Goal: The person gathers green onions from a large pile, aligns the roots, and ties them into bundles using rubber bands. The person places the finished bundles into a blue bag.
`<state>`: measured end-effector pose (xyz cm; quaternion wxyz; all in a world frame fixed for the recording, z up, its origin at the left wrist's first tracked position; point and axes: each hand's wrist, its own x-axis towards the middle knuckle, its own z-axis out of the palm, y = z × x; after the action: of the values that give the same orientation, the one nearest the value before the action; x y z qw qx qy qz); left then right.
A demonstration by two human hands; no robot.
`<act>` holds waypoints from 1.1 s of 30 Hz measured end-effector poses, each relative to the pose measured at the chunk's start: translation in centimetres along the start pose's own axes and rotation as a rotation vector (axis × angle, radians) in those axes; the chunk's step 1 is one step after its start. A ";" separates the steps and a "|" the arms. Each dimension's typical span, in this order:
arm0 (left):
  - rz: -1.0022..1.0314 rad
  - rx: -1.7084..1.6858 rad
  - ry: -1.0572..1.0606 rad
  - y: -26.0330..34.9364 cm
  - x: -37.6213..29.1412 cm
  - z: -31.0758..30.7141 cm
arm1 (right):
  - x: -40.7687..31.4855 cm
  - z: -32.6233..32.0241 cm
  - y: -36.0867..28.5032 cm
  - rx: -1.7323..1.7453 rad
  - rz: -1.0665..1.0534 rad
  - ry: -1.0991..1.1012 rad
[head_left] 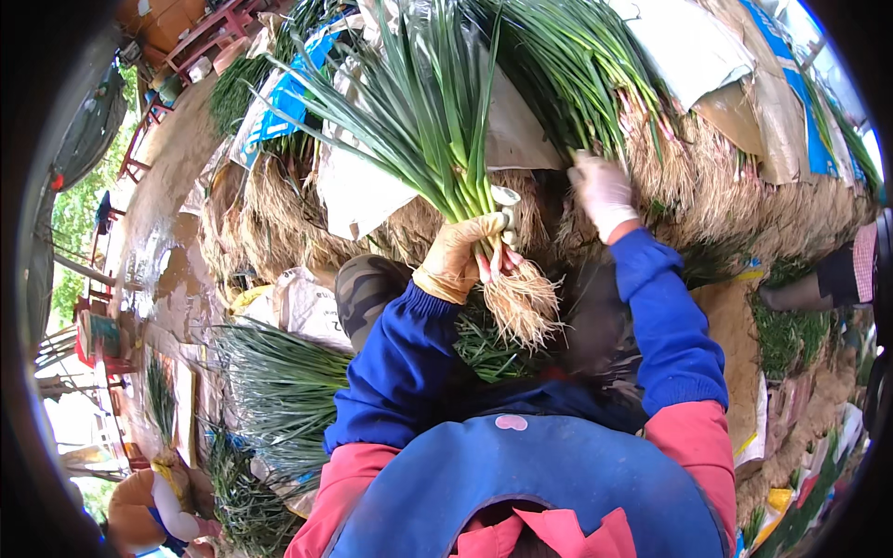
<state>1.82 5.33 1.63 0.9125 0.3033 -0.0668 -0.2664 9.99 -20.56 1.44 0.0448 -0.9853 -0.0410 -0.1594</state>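
My left hand [464,254], in a yellowish glove, is shut around the lower stems of a bunch of green onions [457,153]. Their long leaves fan away from me, and their pale roots [523,300] hang below the fist. My right hand [601,190], in a thin whitish glove, is at the near edge of a large pile of green onions [579,77], by the stems. Its fingertips are blurred against the dark leaves, so whether they grip a stem is unclear.
Rooty bundles [279,209] line the far side, partly under white sacks [363,188]. Cut greens [293,390] lie at my left. Another person [153,506] is at the lower left; a person's leg [802,293] shows at the right. Red stools [209,35] stand at the upper left.
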 end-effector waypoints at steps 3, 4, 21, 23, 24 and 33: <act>-0.062 -0.026 0.043 -0.1 -0.1 0.3 | -0.4 -3.5 2.4 0.182 0.117 -0.006; -0.045 -0.022 0.050 -0.1 0.0 0.2 | -0.5 -4.4 2.9 0.527 0.163 0.001; -0.054 0.197 0.058 -2.1 0.2 2.0 | -13.6 -6.5 -7.9 0.264 -0.348 0.197; 0.015 0.094 0.098 -2.5 -0.2 1.7 | -12.4 -6.7 -5.0 0.148 -0.486 0.106; 0.021 0.035 0.094 -2.3 -0.3 1.9 | -11.7 -6.4 -2.7 0.116 -0.346 0.092; -0.065 -0.093 0.025 -3.1 -0.3 0.3 | -6.6 -5.2 -8.1 1.231 -0.129 -0.089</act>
<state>0.12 3.29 0.04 0.9172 0.2658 -0.0332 -0.2949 1.34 -13.50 4.90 0.5935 -0.7800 -0.1865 -0.0677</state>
